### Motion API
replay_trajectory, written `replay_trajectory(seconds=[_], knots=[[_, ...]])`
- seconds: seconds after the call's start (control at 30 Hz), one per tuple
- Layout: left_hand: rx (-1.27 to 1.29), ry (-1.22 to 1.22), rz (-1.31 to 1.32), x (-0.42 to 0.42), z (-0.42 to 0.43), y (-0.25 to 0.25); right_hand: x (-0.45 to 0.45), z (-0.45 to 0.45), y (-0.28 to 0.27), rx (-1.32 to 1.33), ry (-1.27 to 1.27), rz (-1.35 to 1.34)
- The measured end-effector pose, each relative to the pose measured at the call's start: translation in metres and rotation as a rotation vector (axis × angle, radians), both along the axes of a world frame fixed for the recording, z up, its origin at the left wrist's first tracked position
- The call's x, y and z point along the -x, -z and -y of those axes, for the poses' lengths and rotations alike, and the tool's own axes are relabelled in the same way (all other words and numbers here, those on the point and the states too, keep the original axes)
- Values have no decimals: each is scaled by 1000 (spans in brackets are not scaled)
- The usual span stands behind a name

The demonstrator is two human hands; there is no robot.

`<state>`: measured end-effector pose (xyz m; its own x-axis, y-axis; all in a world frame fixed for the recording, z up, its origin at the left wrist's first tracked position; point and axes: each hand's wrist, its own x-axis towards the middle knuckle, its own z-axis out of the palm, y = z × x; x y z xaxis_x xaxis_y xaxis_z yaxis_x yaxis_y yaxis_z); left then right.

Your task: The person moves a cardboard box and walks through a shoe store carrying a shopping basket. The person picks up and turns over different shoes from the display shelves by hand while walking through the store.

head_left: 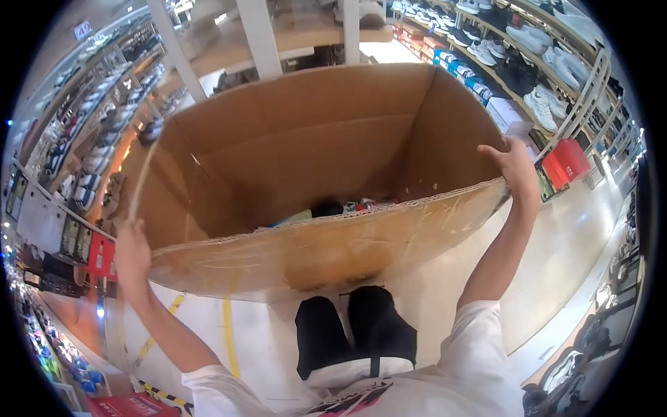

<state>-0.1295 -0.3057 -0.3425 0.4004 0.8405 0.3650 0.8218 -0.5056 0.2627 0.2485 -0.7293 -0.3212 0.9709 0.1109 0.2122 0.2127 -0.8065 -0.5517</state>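
A large open cardboard box [333, 243] stands in front of my body, its top flaps out of sight. My left hand [132, 256] is closed round the rim at the near left corner. At the near right corner my right hand [515, 168] grips the rim, thumb over the inside and fingers behind the outer wall. Low inside the box lie a dark object [326, 208], some small red and white items [367, 204] and a yellowish-green piece [300, 217]. The near wall hides most of the box's bottom.
Shelves of shoes [90, 167] run along the left, and more shoe shelves [514, 55] stand on the right. White posts [258, 38] rise beyond the box. A red box [566, 163] sits by the right shelf. Yellow tape [230, 333] marks the pale floor.
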Motion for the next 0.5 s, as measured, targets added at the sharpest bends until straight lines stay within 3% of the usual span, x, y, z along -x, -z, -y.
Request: replay_trajectory(seconds=[0.07, 0.13, 0.2, 0.33, 0.43, 0.5], knots=[[-54, 35, -94, 7, -13, 6, -8, 3, 6, -58, -4, 45], [15, -15, -117, 5, 4, -11, -3, 7, 9, 83, -64, 121], [116, -62, -131, 1, 10, -14, -8, 8, 7, 79, -99, 22], [86, 6, -68, 10, -9, 1, 13, 13, -5, 97, -97, -50], [83, 31, -42, 13, -17, 4, 14, 20, 5, 62, -112, 60], [86, 26, -57, 9, -9, -4, 16, 14, -4, 56, -115, -7]])
